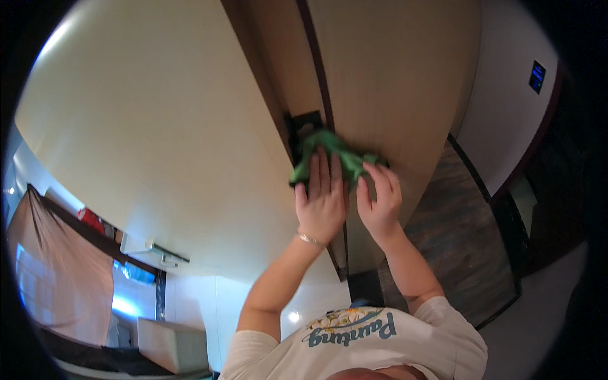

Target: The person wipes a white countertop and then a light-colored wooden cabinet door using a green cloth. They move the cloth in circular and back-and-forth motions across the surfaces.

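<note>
A green cloth (349,159) lies bunched against the edge of a pale wooden door (190,142), beside a dark metal lock plate (308,121). My left hand (323,204), with a bracelet at the wrist, presses it flat with spread fingers. The fingertips of my right hand (380,199) pinch the cloth's right end between thumb and fingers. Part of the dark hardware is hidden behind the cloth. Right of the lock plate runs a dark strip, with a wood-toned panel (399,85) beyond it.
Below right is a dark patterned floor (456,232); glossy white tiles (228,304) lie below the door. At the left are a hanging pinkish curtain (71,270) and a pale box-shaped piece (175,344). A small lit panel (537,77) is on the right wall.
</note>
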Motion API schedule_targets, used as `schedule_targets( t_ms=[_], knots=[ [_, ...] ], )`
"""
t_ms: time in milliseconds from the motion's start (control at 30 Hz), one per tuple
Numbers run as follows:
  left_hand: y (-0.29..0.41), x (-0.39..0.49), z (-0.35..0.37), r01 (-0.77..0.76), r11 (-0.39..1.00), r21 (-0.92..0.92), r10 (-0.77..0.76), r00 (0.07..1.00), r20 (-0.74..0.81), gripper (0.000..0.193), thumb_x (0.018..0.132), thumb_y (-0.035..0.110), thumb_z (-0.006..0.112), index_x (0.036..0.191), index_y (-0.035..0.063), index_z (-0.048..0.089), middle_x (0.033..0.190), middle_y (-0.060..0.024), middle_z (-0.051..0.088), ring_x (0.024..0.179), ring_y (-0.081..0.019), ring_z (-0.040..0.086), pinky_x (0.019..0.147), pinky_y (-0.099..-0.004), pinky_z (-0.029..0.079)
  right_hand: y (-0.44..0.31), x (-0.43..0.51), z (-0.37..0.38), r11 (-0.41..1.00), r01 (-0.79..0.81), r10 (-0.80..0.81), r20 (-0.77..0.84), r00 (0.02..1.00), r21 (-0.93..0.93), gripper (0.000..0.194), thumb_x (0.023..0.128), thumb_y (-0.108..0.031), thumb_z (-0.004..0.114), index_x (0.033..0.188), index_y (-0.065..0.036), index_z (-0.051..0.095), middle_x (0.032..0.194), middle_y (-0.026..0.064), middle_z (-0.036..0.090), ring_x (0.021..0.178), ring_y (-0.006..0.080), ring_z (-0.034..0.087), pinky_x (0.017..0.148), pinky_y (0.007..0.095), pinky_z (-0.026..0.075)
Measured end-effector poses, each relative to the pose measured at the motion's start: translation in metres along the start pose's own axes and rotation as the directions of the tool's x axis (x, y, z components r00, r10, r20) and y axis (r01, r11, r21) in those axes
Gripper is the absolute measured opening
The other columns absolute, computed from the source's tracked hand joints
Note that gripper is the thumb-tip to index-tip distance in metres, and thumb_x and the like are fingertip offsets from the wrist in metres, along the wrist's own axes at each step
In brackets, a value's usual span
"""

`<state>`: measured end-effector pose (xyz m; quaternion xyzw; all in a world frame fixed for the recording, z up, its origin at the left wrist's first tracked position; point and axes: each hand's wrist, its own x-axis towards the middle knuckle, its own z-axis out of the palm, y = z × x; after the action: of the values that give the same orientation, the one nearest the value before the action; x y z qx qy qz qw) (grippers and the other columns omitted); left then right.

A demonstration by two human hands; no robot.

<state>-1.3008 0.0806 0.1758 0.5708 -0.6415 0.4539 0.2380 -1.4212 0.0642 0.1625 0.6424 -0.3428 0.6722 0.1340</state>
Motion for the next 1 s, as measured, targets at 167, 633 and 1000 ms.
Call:
schedule_targets(
  t_ms=[167, 633, 1000],
  knots=[
    [0.018, -0.017, 0.007, 0.067, 0.960, -0.273, -0.059, 0.998, 0.037, 0.055, 0.086, 0.038, 0.050, 0.134, 0.0118, 0.046, 0.142, -0.0202, 0.039, 0.133, -0.0312, 0.035, 0.101, -0.0510, 0.023, 0.009, -0.035, -0.001, 0.999, -0.045, 0.045, 0.015, 0.999, 0.022, 0.033, 0.078, -0.003, 0.063, 0.111, -0.003, 0.060, 0.116, 0.0184, 0.054, 0.101, 0.0356, 0.055, 0.088, 0.0424, 0.046],
    [-0.018, 0.148, -0.021, 0.151, 0.952, -0.265, -0.233, 0.920, -0.315, 0.056, 0.086, 0.027, 0.051, 0.138, 0.0086, 0.041, 0.145, -0.0274, 0.028, 0.133, -0.0477, 0.025, 0.102, -0.0630, 0.023, 0.022, 0.150, 0.010, 0.945, 0.313, -0.309, 0.058, 0.949, -0.096, 0.045, 0.079, -0.017, 0.063, 0.124, -0.019, 0.058, 0.137, 0.0097, 0.046, 0.121, 0.0362, 0.043, 0.095, 0.0430, 0.042],
    [0.052, 0.024, 0.016, 0.150, 0.988, -0.024, -0.152, 0.983, -0.102, 0.045, 0.083, 0.039, 0.054, 0.123, 0.0180, 0.057, 0.136, -0.0222, 0.040, 0.124, -0.0420, 0.037, 0.103, -0.0596, 0.012, 0.075, 0.024, -0.023, 0.916, 0.313, -0.267, 0.198, 0.943, -0.253, 0.040, 0.078, -0.029, 0.066, 0.118, -0.028, 0.062, 0.131, -0.0028, 0.047, 0.119, 0.0212, 0.040, 0.084, 0.0283, 0.040]
  ],
)
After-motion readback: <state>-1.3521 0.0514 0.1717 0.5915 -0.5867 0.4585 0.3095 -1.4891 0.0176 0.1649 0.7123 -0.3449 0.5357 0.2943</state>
